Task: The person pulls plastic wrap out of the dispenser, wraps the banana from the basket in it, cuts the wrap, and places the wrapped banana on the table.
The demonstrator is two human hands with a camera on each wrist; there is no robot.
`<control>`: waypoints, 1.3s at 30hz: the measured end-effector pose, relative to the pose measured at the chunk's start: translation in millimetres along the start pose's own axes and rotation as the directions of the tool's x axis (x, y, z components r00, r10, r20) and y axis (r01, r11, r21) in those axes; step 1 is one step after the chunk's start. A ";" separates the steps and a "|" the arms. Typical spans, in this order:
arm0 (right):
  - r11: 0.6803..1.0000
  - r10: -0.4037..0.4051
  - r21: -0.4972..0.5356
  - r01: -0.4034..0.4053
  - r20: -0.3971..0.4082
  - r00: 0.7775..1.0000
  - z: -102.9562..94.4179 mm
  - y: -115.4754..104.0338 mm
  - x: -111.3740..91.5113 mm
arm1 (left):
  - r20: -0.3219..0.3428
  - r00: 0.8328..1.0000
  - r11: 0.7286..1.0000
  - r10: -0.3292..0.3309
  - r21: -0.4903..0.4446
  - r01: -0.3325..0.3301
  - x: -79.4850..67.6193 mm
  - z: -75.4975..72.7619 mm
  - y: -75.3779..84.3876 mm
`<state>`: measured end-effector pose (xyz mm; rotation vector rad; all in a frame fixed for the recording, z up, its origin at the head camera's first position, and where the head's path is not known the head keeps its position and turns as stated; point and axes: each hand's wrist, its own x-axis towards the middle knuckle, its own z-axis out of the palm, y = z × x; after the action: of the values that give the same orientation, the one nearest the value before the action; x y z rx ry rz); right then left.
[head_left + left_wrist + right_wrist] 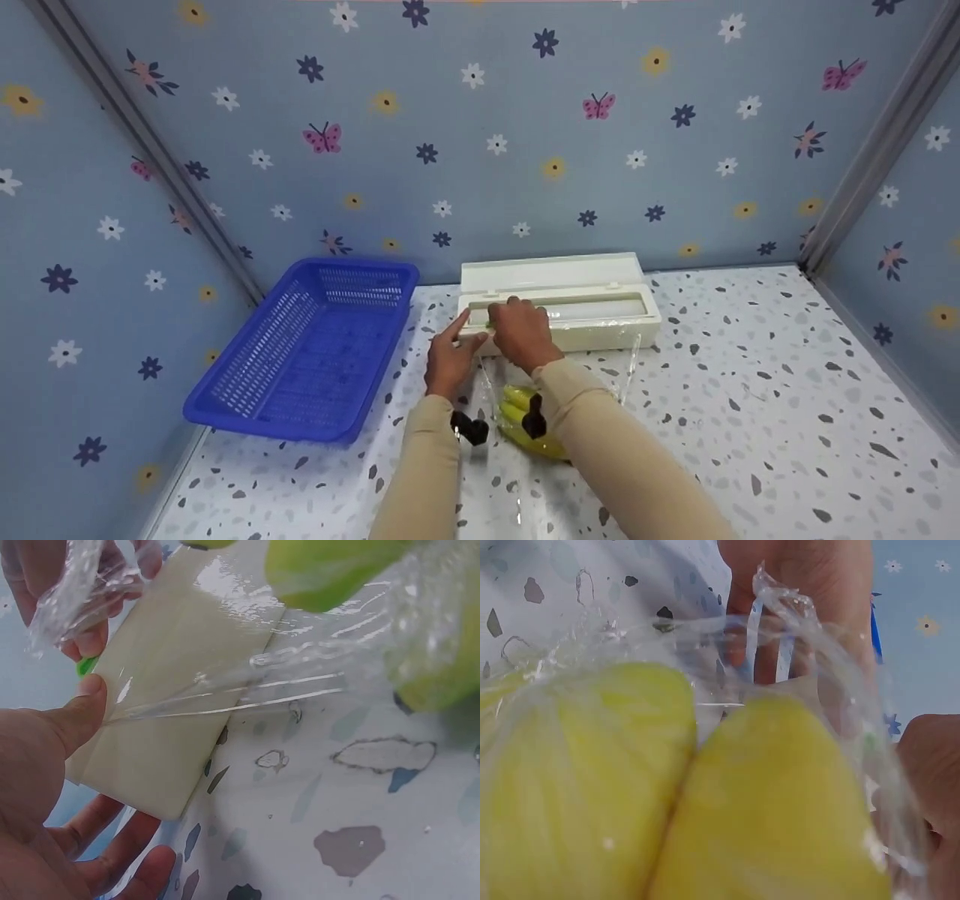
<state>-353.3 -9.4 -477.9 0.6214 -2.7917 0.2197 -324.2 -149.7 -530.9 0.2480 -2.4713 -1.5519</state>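
A white cling film dispenser (592, 340) stands against the back wall with its lid raised and a film roll (604, 309) inside. My left hand (448, 365) holds its left end, thumb (88, 690) on the front edge over the film and fingers round the end. At that same end, my right hand (523, 335) pinches a small green slider (86, 665), mostly hidden by the fingers. Clear cling film (631, 367) stretches from the dispenser's front down over yellow-green bananas (514, 411) on the table, partly hidden behind my right forearm. Film bunches close before both wrist cameras.
A blue perforated basket (322, 367) sits on the left of the speckled table (757, 405). Flower-patterned walls (495, 112) enclose the back and sides. A black wrist mount (470, 429) sticks out from my left wrist near the bananas.
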 end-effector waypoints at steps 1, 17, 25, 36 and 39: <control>1.000 0.003 0.006 -0.003 0.000 1.000 -0.6 1.1 -0.7 | 0.000 1.000 1.000 0.004 0.003 -0.004 0.0 -0.3 0.0; 1.000 -0.018 0.016 0.019 -0.056 0.998 -4.7 15.4 0.3 | 0.021 1.000 0.988 -0.017 -0.154 0.020 6.8 0.2 4.7; 0.995 0.005 0.098 -0.009 0.042 0.999 -0.3 17.0 -4.7 | 0.034 0.983 0.965 -0.178 -0.188 0.182 -0.3 2.9 7.5; 0.960 0.047 0.274 -0.053 0.027 0.999 1.5 19.1 -7.5 | -0.134 0.987 0.991 -0.089 0.084 0.101 10.3 16.6 8.0; 0.956 0.051 0.286 -0.058 0.032 0.998 2.3 19.6 -7.5 | -0.133 0.989 0.997 -0.059 0.038 0.065 11.7 18.3 6.7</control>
<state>-355.9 10.6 -484.0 0.6131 -2.8251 0.6428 -340.6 -133.9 -531.5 0.4238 -2.4174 -1.4573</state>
